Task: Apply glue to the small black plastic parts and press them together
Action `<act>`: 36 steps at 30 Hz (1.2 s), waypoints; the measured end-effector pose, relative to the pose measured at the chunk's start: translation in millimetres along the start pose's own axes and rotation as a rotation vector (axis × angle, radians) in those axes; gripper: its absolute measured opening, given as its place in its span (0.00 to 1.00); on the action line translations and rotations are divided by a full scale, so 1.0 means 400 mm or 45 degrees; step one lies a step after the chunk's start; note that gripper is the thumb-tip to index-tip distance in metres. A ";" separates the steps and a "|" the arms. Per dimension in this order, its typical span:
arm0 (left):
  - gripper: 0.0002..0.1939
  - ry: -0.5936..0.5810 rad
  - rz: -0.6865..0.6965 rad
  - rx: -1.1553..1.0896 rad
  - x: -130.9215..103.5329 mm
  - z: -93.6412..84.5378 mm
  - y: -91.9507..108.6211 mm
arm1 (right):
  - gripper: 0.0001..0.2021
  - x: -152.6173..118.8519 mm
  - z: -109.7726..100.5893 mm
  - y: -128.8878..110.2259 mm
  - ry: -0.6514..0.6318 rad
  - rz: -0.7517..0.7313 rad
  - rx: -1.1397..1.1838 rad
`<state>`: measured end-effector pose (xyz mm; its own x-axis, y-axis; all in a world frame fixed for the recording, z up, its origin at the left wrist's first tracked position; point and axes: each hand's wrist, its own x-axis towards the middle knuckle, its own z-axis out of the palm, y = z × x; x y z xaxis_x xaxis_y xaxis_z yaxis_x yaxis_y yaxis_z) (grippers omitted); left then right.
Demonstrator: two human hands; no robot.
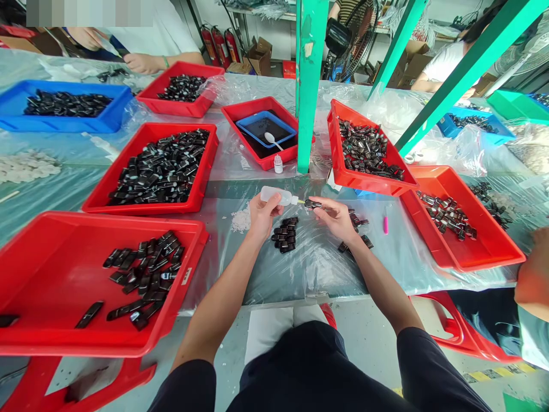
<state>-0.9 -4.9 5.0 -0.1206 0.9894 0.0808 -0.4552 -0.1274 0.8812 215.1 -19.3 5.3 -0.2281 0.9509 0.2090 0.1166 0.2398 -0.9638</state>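
Our left hand [265,214] pinches a white bottle [278,196], its tip at the black part [313,204] our right hand [333,217] pinches.

Plastic-covered table [231,274] bearing red trays [64,257]

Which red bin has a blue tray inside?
The red bin immediately left of the thick green post, behind the small white bottle. Its blue tray holds a white spoon; the other red bins show loose black parts, no tray.
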 end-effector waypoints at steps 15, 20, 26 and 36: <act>0.22 -0.033 -0.030 0.001 -0.004 0.005 0.005 | 0.24 0.000 0.000 0.003 0.002 -0.021 -0.018; 0.20 0.000 -0.069 -0.076 0.001 0.009 -0.004 | 0.25 0.004 0.003 -0.004 0.028 0.002 0.058; 0.19 0.102 -0.177 -0.258 0.009 0.010 0.002 | 0.26 0.012 0.004 0.000 0.091 0.068 0.111; 0.19 0.168 -0.243 -0.400 0.019 0.009 0.038 | 0.17 0.003 0.028 0.042 -0.123 -0.120 -0.370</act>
<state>-5.5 1.1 20.6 -0.1107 0.9826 -0.1489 -0.7257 0.0225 0.6877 205.8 -16.3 -12.6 -0.3405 0.9021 0.2652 0.3586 0.3853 -0.8503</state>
